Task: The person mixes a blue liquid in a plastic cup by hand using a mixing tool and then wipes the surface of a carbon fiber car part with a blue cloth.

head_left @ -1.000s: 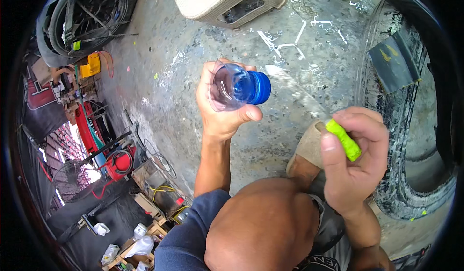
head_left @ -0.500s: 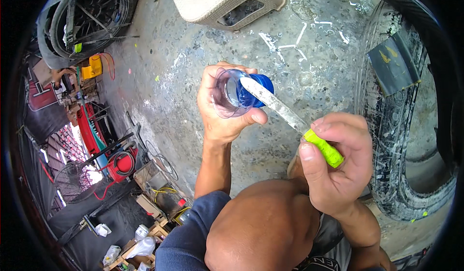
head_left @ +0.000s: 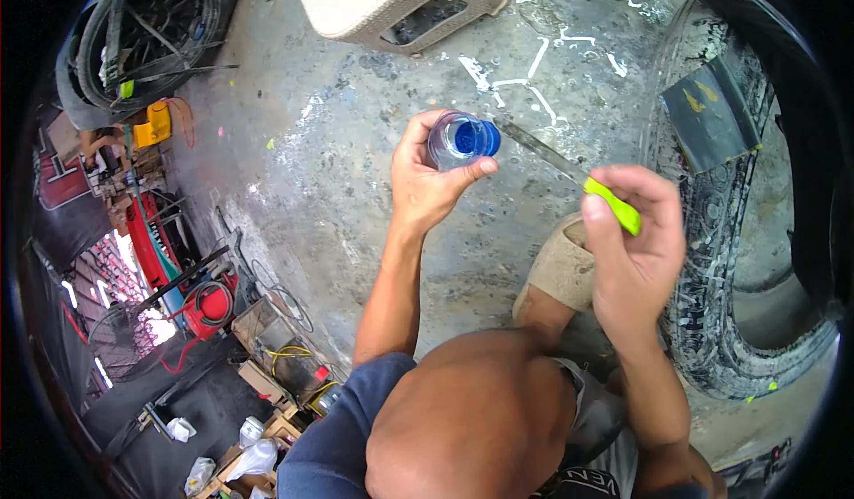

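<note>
My left hand (head_left: 425, 183) is closed around a clear plastic bottle piece (head_left: 441, 148) with an open rim and a blue cap (head_left: 488, 138) at its far end, held tilted above the floor. In my right hand (head_left: 636, 245) is a knife (head_left: 544, 152), its bright yellow-green handle pinched between thumb and fingers. The narrow, smeared blade points up and left. Its tip is close to the blue cap; whether they touch I cannot tell. My bent knee (head_left: 471, 401) is below both hands, and a beige slipper (head_left: 562, 263) shows beneath the right one.
A cream plastic stool (head_left: 391, 5) stands ahead on the stained concrete floor (head_left: 320, 188). At the right lies a dusty tyre (head_left: 703, 312) with a dark sheet (head_left: 712, 118) on it. Another wheel (head_left: 160, 32) is at the far left, above cluttered tools, a red hose reel (head_left: 212, 303) and cables.
The knife blade has come away from the bottle piece's open rim to beside the cap, and it has turned. My left hand has tilted the bottle piece and shifted slightly.
</note>
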The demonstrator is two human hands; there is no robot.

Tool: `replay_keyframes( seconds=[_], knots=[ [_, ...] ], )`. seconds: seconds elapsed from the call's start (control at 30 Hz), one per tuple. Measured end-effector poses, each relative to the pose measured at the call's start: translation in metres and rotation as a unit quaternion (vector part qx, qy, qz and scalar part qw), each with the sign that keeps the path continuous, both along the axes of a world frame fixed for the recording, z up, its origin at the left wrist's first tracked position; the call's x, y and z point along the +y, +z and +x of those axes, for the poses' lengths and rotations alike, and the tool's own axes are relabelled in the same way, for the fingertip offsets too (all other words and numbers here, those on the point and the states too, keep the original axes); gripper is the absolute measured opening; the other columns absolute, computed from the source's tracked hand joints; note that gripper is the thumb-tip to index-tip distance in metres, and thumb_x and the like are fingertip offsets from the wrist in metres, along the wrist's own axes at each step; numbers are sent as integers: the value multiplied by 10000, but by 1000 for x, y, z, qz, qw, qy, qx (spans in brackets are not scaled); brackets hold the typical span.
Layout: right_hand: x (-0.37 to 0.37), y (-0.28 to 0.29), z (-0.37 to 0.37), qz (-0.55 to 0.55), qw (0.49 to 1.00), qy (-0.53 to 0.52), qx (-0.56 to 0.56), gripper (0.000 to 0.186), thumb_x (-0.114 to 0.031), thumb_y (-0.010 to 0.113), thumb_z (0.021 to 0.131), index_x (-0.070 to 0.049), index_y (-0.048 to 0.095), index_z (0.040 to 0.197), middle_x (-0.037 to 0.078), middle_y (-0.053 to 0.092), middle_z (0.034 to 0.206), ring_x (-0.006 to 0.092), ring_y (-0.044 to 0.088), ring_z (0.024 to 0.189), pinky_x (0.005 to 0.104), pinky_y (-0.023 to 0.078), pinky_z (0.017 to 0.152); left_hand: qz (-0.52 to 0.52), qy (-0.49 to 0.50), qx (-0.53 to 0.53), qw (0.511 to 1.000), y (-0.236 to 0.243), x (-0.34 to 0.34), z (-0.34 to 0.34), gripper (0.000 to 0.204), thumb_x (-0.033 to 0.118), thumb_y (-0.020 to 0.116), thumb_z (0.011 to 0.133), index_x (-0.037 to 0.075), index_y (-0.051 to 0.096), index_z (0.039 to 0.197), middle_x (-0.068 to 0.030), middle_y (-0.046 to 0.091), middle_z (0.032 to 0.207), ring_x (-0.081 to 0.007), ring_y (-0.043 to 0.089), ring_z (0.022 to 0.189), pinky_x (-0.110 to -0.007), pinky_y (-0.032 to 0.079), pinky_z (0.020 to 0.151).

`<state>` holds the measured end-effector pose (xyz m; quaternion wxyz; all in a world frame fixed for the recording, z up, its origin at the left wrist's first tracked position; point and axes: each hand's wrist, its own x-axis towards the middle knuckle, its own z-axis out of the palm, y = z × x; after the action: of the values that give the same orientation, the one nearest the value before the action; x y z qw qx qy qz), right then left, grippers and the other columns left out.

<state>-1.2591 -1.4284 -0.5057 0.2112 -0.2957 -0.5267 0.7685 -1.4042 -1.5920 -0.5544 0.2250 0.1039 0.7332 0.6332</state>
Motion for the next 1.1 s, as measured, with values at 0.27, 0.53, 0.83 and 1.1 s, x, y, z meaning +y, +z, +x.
replay_keyframes(
  seconds=[0.27, 0.53, 0.83, 1.1],
  knots=[
    [-23, -74, 9, -71, 990, 47, -113, 223, -79, 596, 941, 8, 544, 1140, 74, 597, 1059, 114, 582, 936, 254, 471, 860, -205, 64, 107, 971, -96, -9, 25, 517, 104, 887, 659, 30, 578, 1067, -31, 653, 980, -106, 613, 875, -254, 507, 790],
    [-47, -110, -3, -290, 940, -24, -180, 182, -113, 634, 936, -1, 556, 1055, 64, 618, 916, 118, 610, 761, 226, 499, 708, -281, 94, 155, 943, -128, -17, 36, 507, 156, 882, 641, 16, 605, 1042, -70, 643, 948, -171, 599, 830, -293, 489, 737],
    [-75, -125, -38, -314, 940, -32, -133, 176, -73, 660, 909, 1, 556, 1029, 89, 639, 964, 129, 639, 816, 235, 525, 723, -305, 59, 207, 927, -121, -15, 36, 447, 141, 845, 626, 2, 604, 975, -130, 567, 1007, -314, 517, 983, -403, 421, 857],
    [-100, -134, -50, -204, 971, -49, -115, 229, -8, 732, 831, -25, 545, 962, 75, 632, 951, 82, 599, 792, 216, 496, 688, -284, 88, 229, 927, -133, -20, 40, 426, 111, 806, 643, -6, 645, 1019, -85, 544, 914, -237, 542, 856, -335, 448, 753]
  ],
)
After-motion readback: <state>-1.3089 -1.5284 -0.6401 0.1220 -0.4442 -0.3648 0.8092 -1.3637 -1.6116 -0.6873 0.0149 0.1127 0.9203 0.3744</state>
